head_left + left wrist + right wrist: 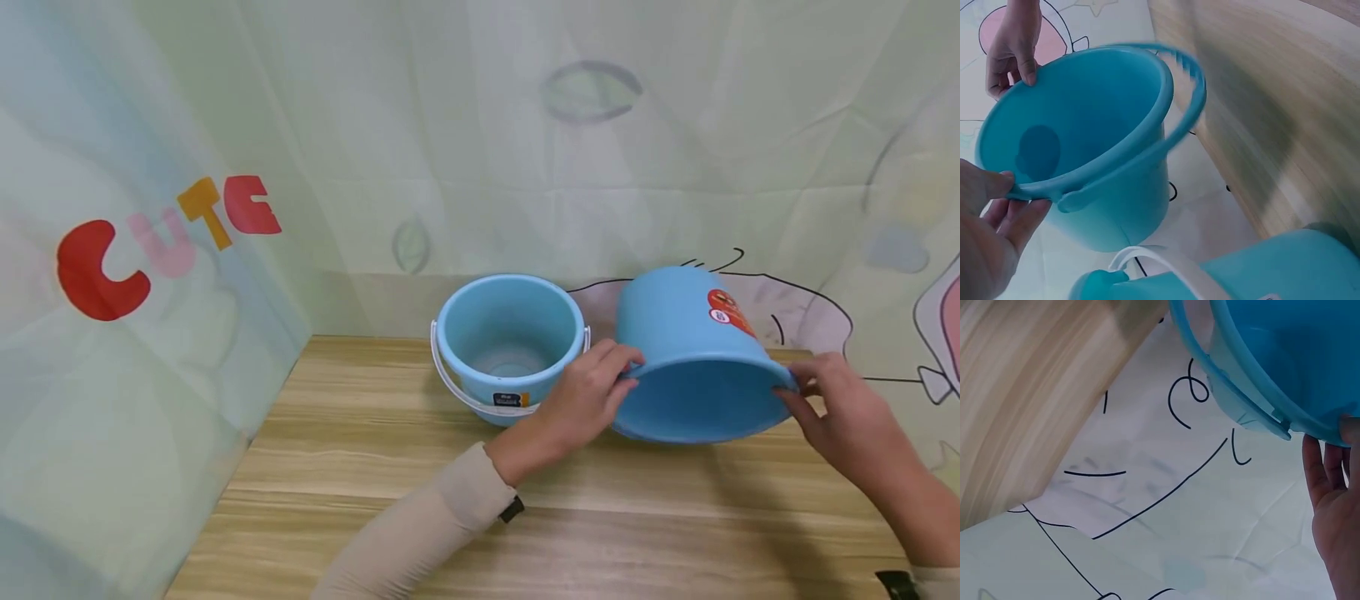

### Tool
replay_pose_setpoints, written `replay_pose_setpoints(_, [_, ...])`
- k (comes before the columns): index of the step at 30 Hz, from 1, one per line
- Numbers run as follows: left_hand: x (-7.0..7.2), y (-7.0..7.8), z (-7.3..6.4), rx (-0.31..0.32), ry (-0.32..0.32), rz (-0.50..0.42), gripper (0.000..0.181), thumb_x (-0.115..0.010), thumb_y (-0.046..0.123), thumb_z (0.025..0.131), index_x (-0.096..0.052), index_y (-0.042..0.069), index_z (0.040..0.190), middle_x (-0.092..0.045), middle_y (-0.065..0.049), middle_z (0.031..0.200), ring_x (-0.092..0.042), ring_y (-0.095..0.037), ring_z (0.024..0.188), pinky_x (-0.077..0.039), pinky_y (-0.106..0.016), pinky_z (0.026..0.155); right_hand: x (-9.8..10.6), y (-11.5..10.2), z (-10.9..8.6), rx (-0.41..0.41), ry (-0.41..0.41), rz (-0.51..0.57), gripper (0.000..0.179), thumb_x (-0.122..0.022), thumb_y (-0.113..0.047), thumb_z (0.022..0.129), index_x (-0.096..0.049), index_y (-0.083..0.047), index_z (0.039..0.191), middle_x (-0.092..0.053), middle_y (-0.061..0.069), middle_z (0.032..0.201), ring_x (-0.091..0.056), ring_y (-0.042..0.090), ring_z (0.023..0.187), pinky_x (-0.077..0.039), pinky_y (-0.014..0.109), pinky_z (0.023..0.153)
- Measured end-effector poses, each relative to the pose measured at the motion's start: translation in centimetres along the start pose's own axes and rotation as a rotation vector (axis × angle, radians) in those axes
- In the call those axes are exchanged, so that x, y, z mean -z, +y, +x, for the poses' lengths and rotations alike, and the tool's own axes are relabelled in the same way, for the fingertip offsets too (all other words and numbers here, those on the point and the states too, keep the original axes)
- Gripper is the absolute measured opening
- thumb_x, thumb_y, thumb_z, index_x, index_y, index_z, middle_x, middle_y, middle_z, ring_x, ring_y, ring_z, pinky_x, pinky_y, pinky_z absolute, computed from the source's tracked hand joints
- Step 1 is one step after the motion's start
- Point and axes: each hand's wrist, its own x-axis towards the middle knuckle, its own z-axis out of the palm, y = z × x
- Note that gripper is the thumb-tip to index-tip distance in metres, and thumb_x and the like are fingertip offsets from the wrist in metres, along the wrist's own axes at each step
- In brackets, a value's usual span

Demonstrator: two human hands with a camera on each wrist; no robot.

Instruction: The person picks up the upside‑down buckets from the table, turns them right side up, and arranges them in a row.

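Note:
A blue plastic bucket [667, 321] with a red label is tipped over above the table, its mouth facing me. My left hand [581, 400] pinches the left side of its rim, thumb and fingers on either side. Over at the right side of the rim, my right hand [847, 412] grips it the same way. The bucket's own blue handle [1194, 112] swings out from the rim in the left wrist view. Beside it, a smaller light blue bucket [476, 390] stands upright, its white handle [461, 397] lowered across the front.
The wood-grain table [360, 467] runs back to a printed curtain [465, 150] with cartoon drawings. Another curtain side with coloured letters [161, 242] hangs at the left edge. My left forearm sleeve [427, 533] crosses the front of the table.

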Motion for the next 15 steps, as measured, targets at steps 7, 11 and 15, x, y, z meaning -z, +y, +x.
replay_pose_setpoints(7, [0.9,0.6,0.9,0.047,-0.037,-0.065,0.022,-0.073,0.003,0.094,-0.066,0.003,0.114,-0.064,-0.009,0.100,-0.065,-0.017,0.091,-0.053,-0.013,0.082,0.8,-0.1,0.9,0.018,0.012,0.016,0.060,-0.081,0.027,0.065,-0.052,0.007,0.113,-0.054,0.016,0.099,-0.058,0.028,0.086,-0.060,0.030,0.061])
replay_pose_setpoints(11, [1.5,0.9,1.5,0.080,-0.069,-0.049,0.024,-0.074,0.005,0.094,-0.066,0.003,0.117,-0.065,-0.009,0.100,-0.066,-0.017,0.092,-0.053,-0.012,0.082,1.2,-0.1,1.4,0.002,-0.012,0.050,0.055,-0.078,0.027,0.069,-0.051,0.007,0.113,-0.053,0.016,0.099,-0.055,0.028,0.088,-0.062,0.036,0.064])
replay_pose_setpoints(15, [2.1,1.1,2.2,0.109,-0.111,-0.026,0.029,-0.074,0.008,0.095,-0.067,0.004,0.123,-0.067,-0.008,0.103,-0.065,-0.015,0.094,-0.052,-0.009,0.082,1.7,-0.2,1.9,-0.017,-0.035,0.064,0.052,-0.077,0.025,0.072,-0.050,0.009,0.112,-0.052,0.017,0.098,-0.059,0.033,0.086,-0.060,0.051,0.061])
